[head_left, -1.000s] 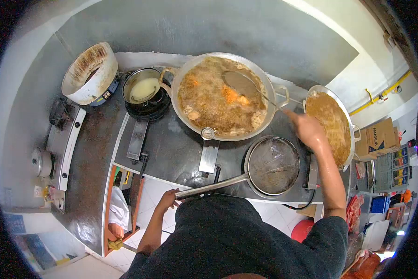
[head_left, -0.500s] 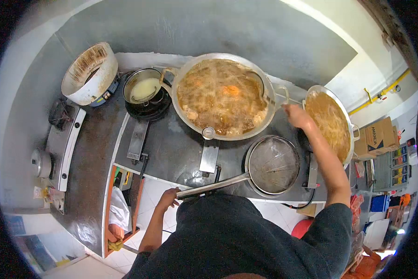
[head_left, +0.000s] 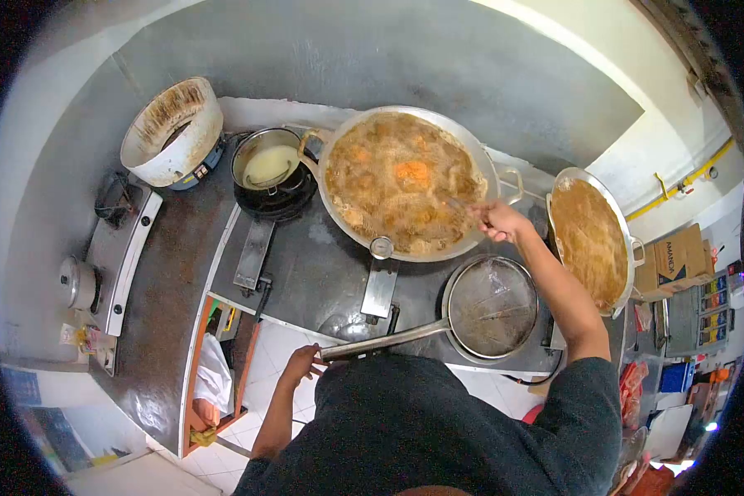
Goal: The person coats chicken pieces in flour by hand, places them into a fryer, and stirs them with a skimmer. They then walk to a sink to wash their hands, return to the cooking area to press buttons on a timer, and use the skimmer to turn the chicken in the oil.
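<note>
A large wok (head_left: 425, 257) of bubbling brown oil stands in front of me, with an orange fried piece (head_left: 412, 173) near its middle. Over the wok's right rim, my right hand (head_left: 501, 221) is closed around a thin-handled utensil (head_left: 454, 203). The utensil's far end is blurred or under the oil. My left hand (head_left: 302, 364) closes at the end of the long handle of a round mesh strainer (head_left: 492, 306). The strainer's mesh head rests over a round vessel on the counter, below and right of the wok. A dial thermometer (head_left: 381, 247) sits at the wok's near rim.
Left of the wok, a dark pot (head_left: 266, 198) holds pale liquid. A second wok (head_left: 637, 250) with oil stands to the right, beside a cardboard box (head_left: 678, 258). At far left are a scorched metal ring (head_left: 188, 153) and a steel stove (head_left: 129, 264). Burner brackets (head_left: 380, 289) cross the counter.
My right hand has moved left, from beside the wok's right handle to over its rim. The curved metal part at the wok's right side no longer shows. My left hand stays at the strainer handle.
</note>
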`<state>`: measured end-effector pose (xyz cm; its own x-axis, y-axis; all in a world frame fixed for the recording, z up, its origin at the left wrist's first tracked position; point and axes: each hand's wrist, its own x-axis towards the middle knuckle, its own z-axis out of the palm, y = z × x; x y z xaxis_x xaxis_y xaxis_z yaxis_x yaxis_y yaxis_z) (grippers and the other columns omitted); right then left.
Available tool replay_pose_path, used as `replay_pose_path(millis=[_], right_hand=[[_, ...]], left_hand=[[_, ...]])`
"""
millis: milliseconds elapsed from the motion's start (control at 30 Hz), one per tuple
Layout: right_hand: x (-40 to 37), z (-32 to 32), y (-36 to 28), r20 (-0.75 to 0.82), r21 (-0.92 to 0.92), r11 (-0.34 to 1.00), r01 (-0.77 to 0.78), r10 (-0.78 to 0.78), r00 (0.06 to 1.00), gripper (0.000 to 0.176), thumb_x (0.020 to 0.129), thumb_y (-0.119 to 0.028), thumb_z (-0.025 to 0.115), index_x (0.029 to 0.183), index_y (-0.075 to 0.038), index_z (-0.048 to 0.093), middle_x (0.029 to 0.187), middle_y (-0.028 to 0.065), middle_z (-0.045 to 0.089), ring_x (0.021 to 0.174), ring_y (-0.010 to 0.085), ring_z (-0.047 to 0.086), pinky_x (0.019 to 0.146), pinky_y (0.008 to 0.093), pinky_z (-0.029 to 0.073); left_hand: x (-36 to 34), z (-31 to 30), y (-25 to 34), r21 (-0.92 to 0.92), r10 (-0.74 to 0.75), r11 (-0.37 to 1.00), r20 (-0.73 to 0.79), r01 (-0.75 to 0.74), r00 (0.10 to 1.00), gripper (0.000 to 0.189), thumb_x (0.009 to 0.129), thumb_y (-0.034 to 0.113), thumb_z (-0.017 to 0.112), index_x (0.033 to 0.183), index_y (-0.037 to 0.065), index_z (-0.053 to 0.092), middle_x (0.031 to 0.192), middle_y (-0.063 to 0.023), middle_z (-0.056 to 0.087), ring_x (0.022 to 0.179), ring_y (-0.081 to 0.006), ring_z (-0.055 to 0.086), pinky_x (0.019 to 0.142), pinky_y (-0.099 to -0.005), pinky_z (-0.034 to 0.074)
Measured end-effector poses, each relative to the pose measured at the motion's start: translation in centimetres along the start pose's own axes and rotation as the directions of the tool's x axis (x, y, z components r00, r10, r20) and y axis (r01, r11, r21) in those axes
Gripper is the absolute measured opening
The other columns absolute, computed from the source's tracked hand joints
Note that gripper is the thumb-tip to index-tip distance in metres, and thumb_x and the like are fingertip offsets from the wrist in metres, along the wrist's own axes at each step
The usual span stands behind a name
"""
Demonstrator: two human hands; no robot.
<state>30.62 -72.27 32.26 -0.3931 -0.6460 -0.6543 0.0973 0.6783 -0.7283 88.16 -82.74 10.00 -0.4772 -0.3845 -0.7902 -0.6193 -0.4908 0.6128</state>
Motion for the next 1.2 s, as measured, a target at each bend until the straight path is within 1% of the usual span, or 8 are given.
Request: replay_pose_path(millis=[367, 667, 800, 900, 1000, 1100, 1133, 1200], right_hand=[[2.8, 5.7, 1.2, -0.042, 0.52, 0.852, 0.068, -0.054, 0.998, 0.03, 0.102, -0.009, 0.037, 0.126, -0.005, 0.053, 0.065, 0.0034, 0.049, 0.041, 0.0075, 0.028, 0.034, 0.0241, 0.017], [5.8, 8.4, 1.9, -0.246, 0.479, 0.849, 0.224, -0.116, 0.962, 0.021, 0.099, -0.005, 0.038, 0.111, -0.003, 0.056, 0.065, 0.0016, 0.05, 0.042, 0.0077, 0.032, 0.033, 0.0246, 0.02], [4.0, 5.1, 3.0, -0.215, 0.486, 0.837, 0.251, -0.164, 0.963, 0.023, 0.101, -0.009, 0.04, 0.118, -0.002, 0.054, 0.066, 0.0011, 0.05, 0.044, 0.0073, 0.033, 0.034, 0.0235, 0.021], [1.2, 3.4, 2.5, -0.322, 0.312, 0.907, 0.282, -0.178, 0.93, 0.023, 0.099, -0.009, 0.042, 0.116, -0.003, 0.056, 0.065, -0.0005, 0.047, 0.045, 0.0054, 0.032, 0.035, 0.0225, 0.019], [0.4, 0.4, 3.1, -0.367, -0.172, 0.955, 0.243, -0.291, 0.883, 0.023, 0.097, -0.011, 0.047, 0.115, -0.001, 0.058, 0.068, 0.0096, 0.059, 0.048, 0.0206, 0.053, 0.038, 0.0339, 0.036], [2.5, -3.1, 5.5, -0.203, -0.86, 0.421, 0.288, -0.801, 0.563, 0.026, 0.094, -0.012, 0.051, 0.116, 0.0, 0.059, 0.082, 0.0245, 0.068, 0.077, 0.0421, 0.068, 0.062, 0.0494, 0.051], [0.7, -2.6, 3.8, -0.26, -0.855, 0.5, 0.137, -0.643, 0.721, 0.034, 0.092, -0.012, 0.052, 0.123, -0.001, 0.058, 0.097, 0.0328, 0.066, 0.106, 0.0493, 0.061, 0.087, 0.0555, 0.048], [-1.7, -1.3, 2.0, -0.285, -0.899, 0.438, 0.014, -0.609, 0.74, 0.036, 0.09, -0.01, 0.052, 0.125, -0.002, 0.058, 0.095, 0.0311, 0.067, 0.1, 0.0477, 0.064, 0.083, 0.0554, 0.05]], left_hand=[[-0.1, -0.7, 0.0, -0.024, -0.024, 0.999, -0.015, 0.024, 1.0, 0.049, 0.104, 0.045, 0.046, 0.13, 0.005, 0.058, 0.101, -0.0187, 0.075, 0.068, -0.0248, 0.074, 0.043, -0.0289, 0.047], [-0.2, -0.7, -0.4, 0.023, 0.011, 1.0, 0.006, -0.011, 1.0, 0.049, 0.104, 0.045, 0.044, 0.131, 0.006, 0.057, 0.103, -0.018, 0.075, 0.073, -0.026, 0.075, 0.047, -0.0307, 0.048], [-1.1, -0.5, 0.2, 0.01, 0.012, 1.0, -0.004, -0.012, 1.0, 0.048, 0.104, 0.043, 0.043, 0.131, 0.006, 0.056, 0.103, -0.0175, 0.075, 0.075, -0.0261, 0.075, 0.049, -0.0305, 0.049], [-0.1, -0.6, -1.0, 0.019, -0.017, 1.0, 0.007, 0.017, 1.0, 0.048, 0.105, 0.043, 0.042, 0.133, 0.006, 0.055, 0.103, -0.0172, 0.075, 0.076, -0.0257, 0.075, 0.05, -0.0305, 0.049], [0.1, -0.6, -1.6, 0.022, -0.009, 1.0, 0.022, 0.009, 1.0, 0.048, 0.105, 0.042, 0.042, 0.133, 0.005, 0.053, 0.104, -0.0171, 0.075, 0.076, -0.0253, 0.075, 0.05, -0.0308, 0.049], [0.4, -0.5, -2.4, 0.007, 0.02, 1.0, 0.04, -0.021, 0.999, 0.049, 0.104, 0.043, 0.043, 0.131, 0.003, 0.053, 0.104, -0.0176, 0.075, 0.076, -0.0253, 0.075, 0.049, -0.0305, 0.05], [0.5, -0.5, -2.5, 0.006, 0.03, 1.0, 0.044, -0.031, 0.999, 0.049, 0.104, 0.043, 0.043, 0.13, 0.003, 0.053, 0.103, -0.0179, 0.075, 0.075, -0.0254, 0.075, 0.049, -0.0303, 0.05], [0.4, -0.4, -2.5, 0.01, 0.044, 0.999, 0.051, -0.045, 0.998, 0.049, 0.104, 0.043, 0.043, 0.128, 0.002, 0.054, 0.103, -0.0184, 0.075, 0.075, -0.0256, 0.075, 0.048, -0.0299, 0.05]])
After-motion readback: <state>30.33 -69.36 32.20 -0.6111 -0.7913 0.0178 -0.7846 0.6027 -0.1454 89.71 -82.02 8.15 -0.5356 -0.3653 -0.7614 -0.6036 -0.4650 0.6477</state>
